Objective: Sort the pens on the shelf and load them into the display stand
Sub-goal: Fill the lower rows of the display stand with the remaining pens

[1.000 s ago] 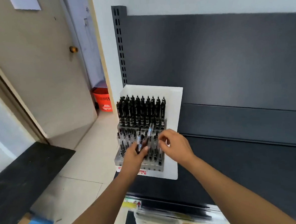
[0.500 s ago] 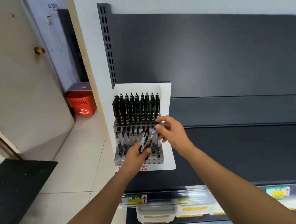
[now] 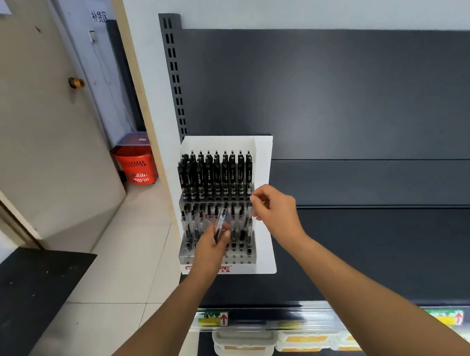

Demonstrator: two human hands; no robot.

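Two roles: left hand [image 3: 209,249] curls its grip round spare pens [image 3: 222,223] as ready supply; right hand [image 3: 276,212] pinches one pen [image 3: 249,216] upright over the right-end slot of the display stand [image 3: 264,173].

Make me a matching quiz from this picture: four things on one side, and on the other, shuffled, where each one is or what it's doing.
Things:
1. left hand
2. right hand
3. orange basket
4. black pens

States:
A. on the floor by the door
B. upright in the stand's back row
C. grips a clear pen in front of the stand
D. pinches a second pen at the stand's right edge

Pairs: 1-C, 2-D, 3-A, 4-B
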